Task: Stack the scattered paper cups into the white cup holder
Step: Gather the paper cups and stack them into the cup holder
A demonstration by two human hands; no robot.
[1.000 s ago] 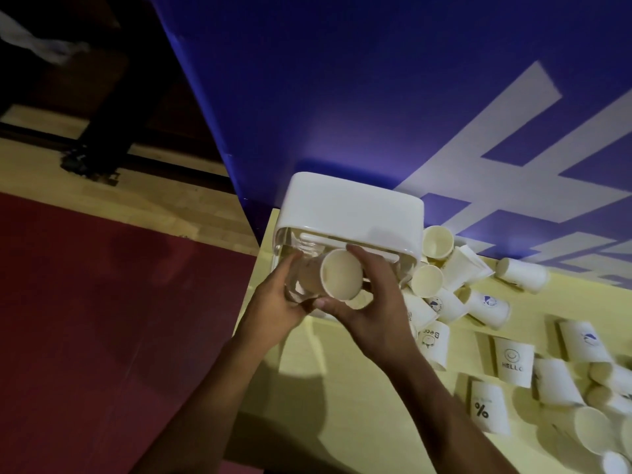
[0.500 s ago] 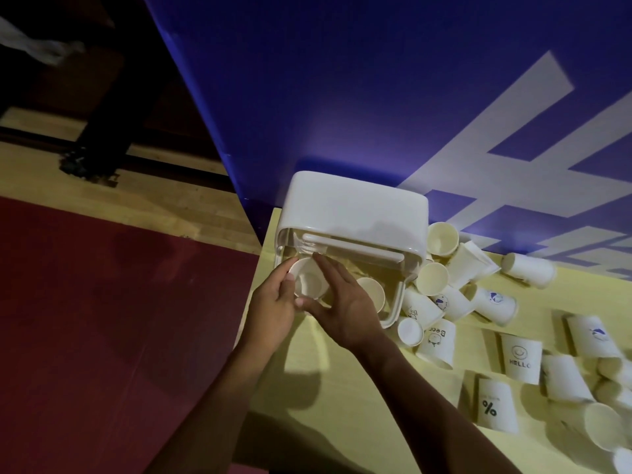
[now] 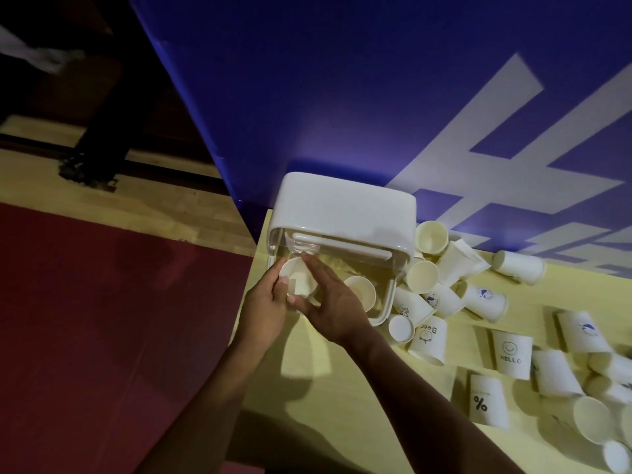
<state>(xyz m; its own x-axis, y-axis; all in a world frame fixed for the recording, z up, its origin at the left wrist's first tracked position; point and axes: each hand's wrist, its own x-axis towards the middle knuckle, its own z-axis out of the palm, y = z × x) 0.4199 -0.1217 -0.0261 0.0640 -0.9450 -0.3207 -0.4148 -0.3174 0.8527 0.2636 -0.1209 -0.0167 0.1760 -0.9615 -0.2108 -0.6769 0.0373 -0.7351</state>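
Paper cups lie scattered on the yellow table, most of them on their sides. One cluster is piled just beside the right wall of the white cup holder, and others are spread well apart toward the right edge of the view. One of these carries a smiley and "HELLO", and another a "%" sign.

The holder stands at the table's back left corner, against a blue panel with white lettering. Its front is clear and faces the person. In its left slot sits one paper cup, mouth toward the camera, and both hands are on it. The left hand curls its fingers round the cup's left side. The right hand spans the right side, with its index finger stretched along the far rim and its thumb at the near rim, so the cup is pinched between them. A second cup rests in the slot to the right, also mouth outward, just past the right hand's knuckles.

Left of the table, the floor shows a red mat and pale wood boards.
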